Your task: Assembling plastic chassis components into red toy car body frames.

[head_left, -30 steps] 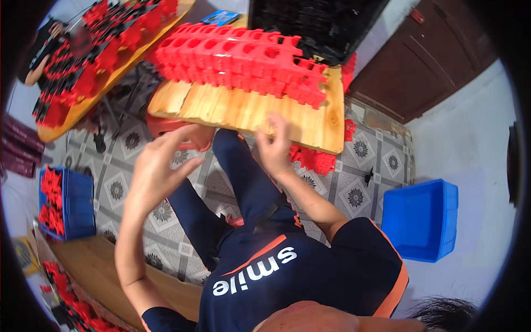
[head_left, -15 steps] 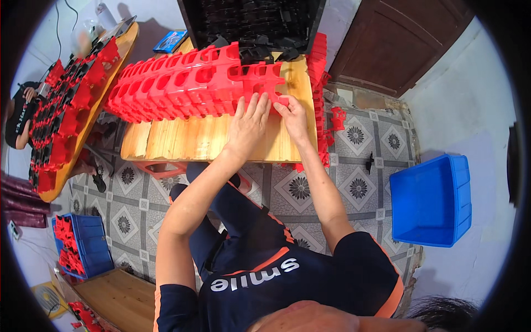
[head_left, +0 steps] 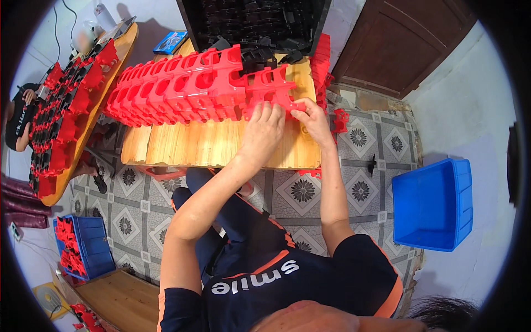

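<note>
a short section of red plastic (head_left: 271, 82), glossy, with arched cut-outs and small knobbed edges, sits toward the right of the wooden counter (head_left: 207, 146), at the right end of a long stack of red frames (head_left: 171, 94). the stack is a ribbed block with rows of rounded openings. the left hand (head_left: 264, 131) lies on the near side of the short section, fingers straight and side by side; its thumb is hidden, so i cannot tell whether it grips. the right hand (head_left: 316, 120) has its thumb and forefinger closed on the section's right edge, pinching it.

the counter is pale, varnished, with visible plank seams. behind it stands a black case (head_left: 187, 25) filled with small dark plastic pieces (head_left: 251, 22). at the right, a smooth blue tub (head_left: 463, 202) rests on floor tiles (head_left: 303, 191) patterned with diamonds and flowers.

as for writing, the dark shirt (head_left: 298, 299) carries bold white letters, seen upside down, under an orange stripe. a flat blue package (head_left: 170, 41) at the counter's far left has print too small to read. white lettering also marks a co-worker's black shirt (head_left: 16, 119) at the far left.
</note>
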Action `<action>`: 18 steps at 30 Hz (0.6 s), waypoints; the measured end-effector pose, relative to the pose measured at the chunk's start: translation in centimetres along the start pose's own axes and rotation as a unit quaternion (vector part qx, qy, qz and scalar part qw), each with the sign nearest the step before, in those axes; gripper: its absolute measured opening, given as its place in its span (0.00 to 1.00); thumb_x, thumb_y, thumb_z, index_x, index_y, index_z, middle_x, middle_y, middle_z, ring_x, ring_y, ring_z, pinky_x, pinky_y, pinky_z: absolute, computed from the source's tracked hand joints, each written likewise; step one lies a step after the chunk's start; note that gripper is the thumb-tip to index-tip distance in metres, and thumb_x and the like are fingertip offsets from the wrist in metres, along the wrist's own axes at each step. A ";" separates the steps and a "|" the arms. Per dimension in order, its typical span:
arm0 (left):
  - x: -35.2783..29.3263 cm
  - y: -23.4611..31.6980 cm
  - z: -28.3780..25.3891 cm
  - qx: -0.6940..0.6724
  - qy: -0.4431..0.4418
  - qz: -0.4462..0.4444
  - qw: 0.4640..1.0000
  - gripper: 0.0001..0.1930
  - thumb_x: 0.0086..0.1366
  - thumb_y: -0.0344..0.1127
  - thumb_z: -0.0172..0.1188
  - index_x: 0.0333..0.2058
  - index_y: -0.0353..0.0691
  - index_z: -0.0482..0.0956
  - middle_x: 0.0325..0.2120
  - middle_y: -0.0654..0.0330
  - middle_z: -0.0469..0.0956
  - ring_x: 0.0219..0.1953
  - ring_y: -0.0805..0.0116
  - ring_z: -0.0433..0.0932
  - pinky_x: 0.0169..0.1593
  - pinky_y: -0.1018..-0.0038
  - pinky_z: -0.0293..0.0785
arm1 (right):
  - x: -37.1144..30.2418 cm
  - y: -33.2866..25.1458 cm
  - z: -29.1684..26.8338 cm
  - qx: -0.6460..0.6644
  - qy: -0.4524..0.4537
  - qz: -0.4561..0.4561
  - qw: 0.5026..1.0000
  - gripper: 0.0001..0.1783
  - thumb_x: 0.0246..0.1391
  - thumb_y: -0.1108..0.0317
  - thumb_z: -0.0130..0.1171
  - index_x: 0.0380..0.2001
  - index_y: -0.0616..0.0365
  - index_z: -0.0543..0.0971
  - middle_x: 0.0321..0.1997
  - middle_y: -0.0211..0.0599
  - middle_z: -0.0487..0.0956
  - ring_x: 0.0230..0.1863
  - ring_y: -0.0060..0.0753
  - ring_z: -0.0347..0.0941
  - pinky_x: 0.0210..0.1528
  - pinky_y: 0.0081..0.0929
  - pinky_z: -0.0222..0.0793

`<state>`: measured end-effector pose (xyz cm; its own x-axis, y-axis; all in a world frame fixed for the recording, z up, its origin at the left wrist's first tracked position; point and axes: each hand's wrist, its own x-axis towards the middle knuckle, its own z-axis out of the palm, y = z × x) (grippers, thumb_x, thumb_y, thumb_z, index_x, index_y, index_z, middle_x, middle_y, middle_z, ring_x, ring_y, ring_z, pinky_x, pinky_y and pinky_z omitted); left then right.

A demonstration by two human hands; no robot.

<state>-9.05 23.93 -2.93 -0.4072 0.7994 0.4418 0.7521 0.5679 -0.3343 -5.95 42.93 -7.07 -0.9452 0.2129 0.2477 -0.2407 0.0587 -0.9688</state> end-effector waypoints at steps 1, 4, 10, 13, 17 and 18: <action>0.4 -0.1 0.1 -0.046 0.002 -0.003 0.999 0.25 0.56 0.39 0.58 0.52 0.36 0.71 0.48 0.53 0.72 0.56 0.55 0.69 0.63 0.58 0.61 | -0.2 -0.1 -0.4 0.006 -0.005 0.007 1.000 0.10 0.58 0.78 0.58 0.43 0.62 0.74 0.37 0.26 0.78 0.40 0.15 0.72 0.43 0.15 0.69; 0.4 -1.0 0.7 -0.125 0.038 -0.003 0.991 0.18 0.56 0.34 0.55 0.46 0.38 0.72 0.41 0.56 0.73 0.52 0.57 0.70 0.61 0.59 0.63 | -1.1 1.4 -0.9 0.050 -0.006 0.013 0.999 0.10 0.58 0.78 0.58 0.44 0.61 0.75 0.37 0.25 0.78 0.39 0.14 0.72 0.42 0.14 0.69; 0.3 -0.9 -1.0 -0.187 -0.049 -0.014 0.981 0.18 0.56 0.32 0.53 0.47 0.39 0.70 0.39 0.56 0.72 0.51 0.58 0.70 0.59 0.61 0.65 | -2.1 1.4 -3.0 0.055 0.018 0.012 0.998 0.12 0.58 0.78 0.58 0.45 0.62 0.75 0.39 0.29 0.80 0.38 0.16 0.74 0.41 0.16 0.70; -1.0 -1.3 -0.4 -0.182 -0.024 -0.016 0.983 0.25 0.56 0.33 0.57 0.54 0.39 0.67 0.47 0.52 0.70 0.56 0.53 0.68 0.60 0.60 0.63 | -3.0 0.1 -4.7 0.167 0.069 -0.014 0.983 0.13 0.58 0.79 0.56 0.47 0.62 0.74 0.41 0.34 0.81 0.40 0.21 0.76 0.43 0.22 0.72; -1.9 1.1 -4.0 -0.487 0.127 -0.105 0.858 0.53 0.50 0.40 0.71 0.69 0.40 0.46 0.60 0.45 0.60 0.62 0.48 0.62 0.64 0.58 0.60 | -7.2 -2.9 -4.8 -0.012 0.126 -0.070 0.990 0.11 0.54 0.78 0.59 0.42 0.61 0.77 0.41 0.36 0.81 0.41 0.27 0.76 0.44 0.26 0.73; -1.9 2.3 -5.9 -0.619 0.117 -0.198 0.751 0.52 0.51 0.43 0.74 0.64 0.35 0.47 0.58 0.44 0.63 0.61 0.49 0.65 0.65 0.57 0.61 | -8.4 -4.6 -4.1 -0.133 0.106 -0.090 0.981 0.10 0.53 0.77 0.61 0.39 0.61 0.78 0.41 0.37 0.81 0.41 0.29 0.76 0.44 0.28 0.73</action>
<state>-3.50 22.59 0.33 -0.7331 0.4773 0.4846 0.5600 0.0191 0.8283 3.97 44.90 -4.63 -0.8186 0.3721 0.4376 -0.3068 0.3609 -0.8807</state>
